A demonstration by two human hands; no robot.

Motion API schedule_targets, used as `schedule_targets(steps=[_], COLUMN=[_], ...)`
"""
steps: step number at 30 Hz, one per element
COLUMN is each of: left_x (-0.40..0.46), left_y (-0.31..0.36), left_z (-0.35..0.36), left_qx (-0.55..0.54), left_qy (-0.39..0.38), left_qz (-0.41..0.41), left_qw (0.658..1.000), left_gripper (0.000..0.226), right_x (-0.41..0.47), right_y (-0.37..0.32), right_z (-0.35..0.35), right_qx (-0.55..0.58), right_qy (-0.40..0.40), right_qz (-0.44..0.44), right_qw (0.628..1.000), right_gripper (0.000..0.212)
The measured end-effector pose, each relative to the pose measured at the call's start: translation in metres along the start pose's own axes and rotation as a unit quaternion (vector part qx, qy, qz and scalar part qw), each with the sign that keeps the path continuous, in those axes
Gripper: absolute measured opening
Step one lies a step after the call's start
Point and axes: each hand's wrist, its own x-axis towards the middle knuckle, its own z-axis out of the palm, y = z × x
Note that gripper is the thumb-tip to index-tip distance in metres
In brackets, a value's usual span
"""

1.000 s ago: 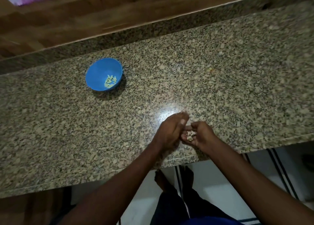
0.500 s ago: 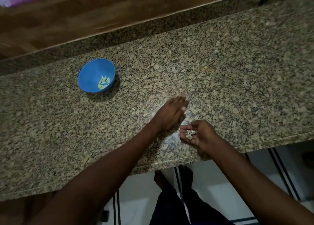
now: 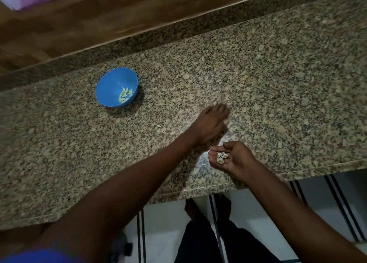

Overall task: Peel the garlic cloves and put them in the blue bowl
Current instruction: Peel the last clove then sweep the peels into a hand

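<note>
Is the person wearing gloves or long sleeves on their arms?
No gloves. The left hand and right hand are both bare, with no rings, watch or bracelets showing. The forearms are bare too. A bit of blue sleeve shows at the top of the left arm. The right arm's sleeve is out of view.

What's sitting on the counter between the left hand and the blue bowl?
Head view: mostly bare granite counter between the left hand and the blue bowl. One small pale scrap lies there, nearer the hand; too small to identify.

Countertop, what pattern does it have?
Speckled tan-and-black granite countertop, seen in the head view.
</note>
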Motion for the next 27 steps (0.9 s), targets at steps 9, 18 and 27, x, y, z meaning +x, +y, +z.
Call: schedule_targets(steps=[9, 18, 27], left_x=[-0.088, -0.040, -0.173], left_y=[0.028, 0.054, 0.034], left_z=[-0.019, 0.037, 0.017], left_qx=[-0.248, 0.023, 0.007], left_qy=[0.098, -0.029, 0.050], left_qz=[-0.092, 0.078, 0.002], left_qw=[0.959, 0.996, 0.999], left_gripper=[0.044, 0.060, 0.057], right_x=[-0.023, -0.025, -0.013], right_y=[0.054, 0.111, 0.151], right_z=[-0.028, -0.037, -0.066], right_qx=[-0.025, 0.048, 0.098], right_qy=[-0.066, -0.157, -0.144], right_qz=[0.034, 0.075, 0.060], right_qw=[0.997, 0.984, 0.983], right_gripper=[0.047, 0.050, 0.053])
